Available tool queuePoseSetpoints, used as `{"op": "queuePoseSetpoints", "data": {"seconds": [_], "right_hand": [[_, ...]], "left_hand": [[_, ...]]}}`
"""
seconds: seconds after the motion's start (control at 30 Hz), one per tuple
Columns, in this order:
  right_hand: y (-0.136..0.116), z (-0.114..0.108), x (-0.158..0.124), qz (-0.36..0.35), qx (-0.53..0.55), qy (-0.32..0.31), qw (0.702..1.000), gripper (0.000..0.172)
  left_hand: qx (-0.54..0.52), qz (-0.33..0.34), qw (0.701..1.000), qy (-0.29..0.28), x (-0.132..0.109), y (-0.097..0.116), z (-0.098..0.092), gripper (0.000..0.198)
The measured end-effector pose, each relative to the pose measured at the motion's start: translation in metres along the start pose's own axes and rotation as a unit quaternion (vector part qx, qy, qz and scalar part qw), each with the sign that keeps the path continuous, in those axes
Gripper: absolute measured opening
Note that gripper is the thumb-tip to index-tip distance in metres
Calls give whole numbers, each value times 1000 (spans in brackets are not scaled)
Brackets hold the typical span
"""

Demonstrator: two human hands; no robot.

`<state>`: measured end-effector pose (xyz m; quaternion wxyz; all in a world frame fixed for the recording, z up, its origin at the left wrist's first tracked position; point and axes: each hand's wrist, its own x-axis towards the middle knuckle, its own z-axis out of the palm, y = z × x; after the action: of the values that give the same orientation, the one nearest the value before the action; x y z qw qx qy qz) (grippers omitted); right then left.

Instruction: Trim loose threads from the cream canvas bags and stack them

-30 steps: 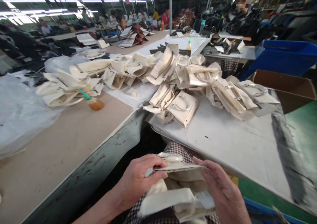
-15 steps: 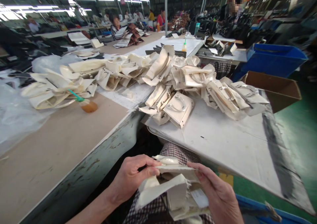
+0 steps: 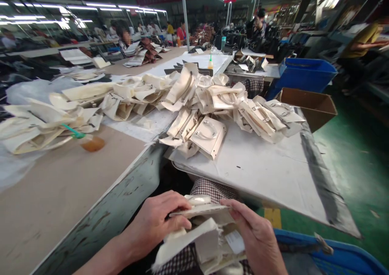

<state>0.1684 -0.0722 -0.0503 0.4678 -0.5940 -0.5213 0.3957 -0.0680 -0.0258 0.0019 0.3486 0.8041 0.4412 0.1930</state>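
Table [image 3: 273,173] at centre right, piled bags [image 3: 209,135] atop. Bag [image 3: 208,242] at bottom centre: your left hand [image 3: 158,218] pinches its edge, thumb below; your right hand [image 3: 255,234] grips its right side.

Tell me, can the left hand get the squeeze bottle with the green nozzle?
Probably yes, but the left hand would first have to let go of the cream bag. Nothing seems to block its way across the brown tabletop to the squeeze bottle.
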Motion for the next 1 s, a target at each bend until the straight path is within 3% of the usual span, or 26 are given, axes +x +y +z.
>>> {"op": "queuePoseSetpoints", "data": {"seconds": [0.13, 0.23, 0.33, 0.43, 0.57, 0.67, 0.87, 0.93, 1.0], "right_hand": [[-3, 4, -1, -31, -11, -14, 999, 26], [-4, 6, -3, -32, -21, -5, 999, 27], [-6, 11, -6, -48, -20, 3, 999, 27], [-8, 14, -3, -59, -18, -22, 998, 27], [-8, 7, 8, -27, 0, -39, 999, 19], [-6, 2, 12, -19, -2, -35, 999, 19], [-11, 4, -2, 25, -68, 60, 996, 20], [-12, 3, -6, 25, -66, 66, 995, 20], [-11, 2, -7, 27, -54, 67, 996, 21]], "left_hand": [[133, 121, 983, -27, 15, 4, -1, 18], [174, 139, 974, -30, 25, 9, -4, 25], [198, 154, 965, -72, 36, 17, -5, 22], [239, 214, 941, -106, 49, 21, 1, 20], [293, 300, 907, -49, 64, 18, 20, 25], [288, 289, 913, -19, 68, 20, 28, 28], [252, 167, 950, -73, 72, 34, 21, 20], [220, 128, 963, -83, 77, 36, 17, 11], [172, 121, 972, -108, 83, 37, 12, 19]]}}
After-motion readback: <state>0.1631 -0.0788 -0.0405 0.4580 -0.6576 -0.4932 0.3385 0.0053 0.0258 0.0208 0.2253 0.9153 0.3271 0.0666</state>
